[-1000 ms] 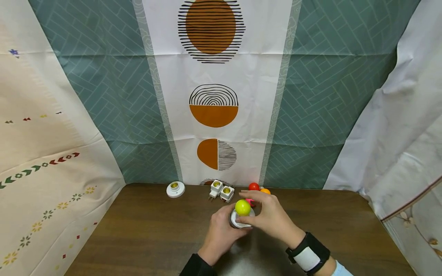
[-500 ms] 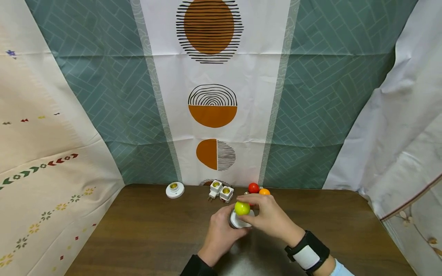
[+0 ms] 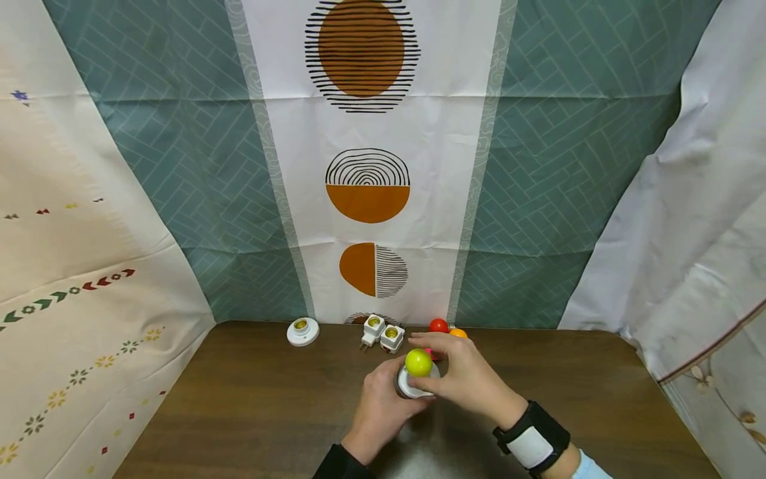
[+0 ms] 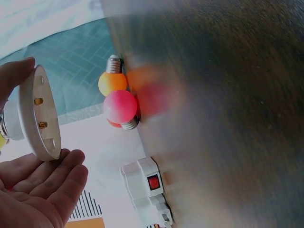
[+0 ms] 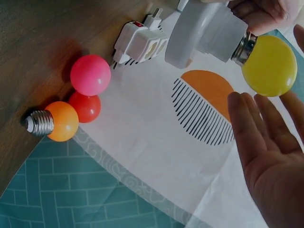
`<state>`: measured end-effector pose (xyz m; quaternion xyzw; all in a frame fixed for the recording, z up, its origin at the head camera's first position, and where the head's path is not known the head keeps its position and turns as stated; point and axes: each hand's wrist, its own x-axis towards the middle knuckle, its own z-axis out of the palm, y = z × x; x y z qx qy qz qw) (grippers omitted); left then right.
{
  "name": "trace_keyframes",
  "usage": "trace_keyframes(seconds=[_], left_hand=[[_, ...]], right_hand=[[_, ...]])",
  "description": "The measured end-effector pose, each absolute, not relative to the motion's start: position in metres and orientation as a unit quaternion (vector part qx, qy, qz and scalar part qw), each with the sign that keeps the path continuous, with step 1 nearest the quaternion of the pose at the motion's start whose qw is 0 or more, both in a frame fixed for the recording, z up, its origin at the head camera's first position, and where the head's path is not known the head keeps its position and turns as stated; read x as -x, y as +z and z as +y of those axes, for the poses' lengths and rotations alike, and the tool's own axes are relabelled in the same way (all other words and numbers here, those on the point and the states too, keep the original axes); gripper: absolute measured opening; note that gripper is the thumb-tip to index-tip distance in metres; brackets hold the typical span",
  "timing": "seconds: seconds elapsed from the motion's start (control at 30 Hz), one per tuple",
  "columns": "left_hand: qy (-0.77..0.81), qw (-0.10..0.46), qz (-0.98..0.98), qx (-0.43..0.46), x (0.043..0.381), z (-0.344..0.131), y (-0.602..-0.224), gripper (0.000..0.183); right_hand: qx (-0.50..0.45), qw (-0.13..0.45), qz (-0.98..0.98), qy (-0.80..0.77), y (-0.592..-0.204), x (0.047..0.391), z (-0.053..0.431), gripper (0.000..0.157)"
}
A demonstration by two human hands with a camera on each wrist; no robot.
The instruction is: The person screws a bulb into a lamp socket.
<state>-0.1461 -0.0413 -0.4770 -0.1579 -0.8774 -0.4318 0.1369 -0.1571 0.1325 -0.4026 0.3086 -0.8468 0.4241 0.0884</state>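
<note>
My left hand (image 3: 381, 401) holds a white round lamp holder (image 3: 426, 388) above the table. In the left wrist view its underside (image 4: 42, 114) shows brass screws, with the thumb on one edge and fingers (image 4: 61, 175) at the other. A yellow light bulb (image 3: 418, 362) sits in the holder; some of its metal screw base (image 5: 244, 49) shows in the right wrist view. My right hand (image 3: 469, 379) is spread around the bulb, fingers (image 5: 247, 123) nearly straight beside the glass and thumb on the other side. Light contact with the bulb is hard to judge.
At the table's back lie a red bulb (image 3: 439, 325), an orange bulb (image 3: 459, 332) and a pink bulb (image 5: 90, 75). Two white plug-in sockets (image 3: 391, 338) stand left of them. Another round lamp holder (image 3: 302, 331) is farther left. A cloth (image 3: 371, 279) hangs behind the table.
The right hand's fingers closed in on the yellow bulb half a second ago and have since spread apart from it. The left hand and lamp holder stay nearly in place.
</note>
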Motion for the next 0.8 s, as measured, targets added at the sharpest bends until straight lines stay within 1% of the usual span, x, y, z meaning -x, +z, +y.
trace_keyframes(seconds=[0.13, 0.27, 0.43, 0.63, 0.8], left_hand=[[-0.427, 0.135, -0.880, 0.158, 0.1453, -0.0423, -0.4782, 0.066], [-0.427, 0.131, -0.881, 0.154, 0.1457, -0.0438, -0.4768, 0.067], [-0.427, 0.124, -0.883, 0.154, 0.1465, -0.0445, -0.4744, 0.069], [-0.417, 0.142, -0.883, 0.164, 0.1493, -0.0461, -0.4724, 0.066], [-0.414, 0.144, -0.882, 0.174, 0.1499, -0.0454, -0.4720, 0.065]], right_hand=[[-0.337, 0.063, -0.844, 0.411, -0.4024, 0.1574, 0.1340, 0.058], [-0.351, 0.046, -0.842, 0.406, -0.4020, 0.1588, 0.1348, 0.055], [-0.351, 0.060, -0.843, 0.403, -0.4011, 0.1598, 0.1359, 0.052], [-0.333, 0.082, -0.837, 0.427, -0.4030, 0.1600, 0.1365, 0.051], [-0.313, 0.104, -0.839, 0.433, -0.4065, 0.1596, 0.1362, 0.049]])
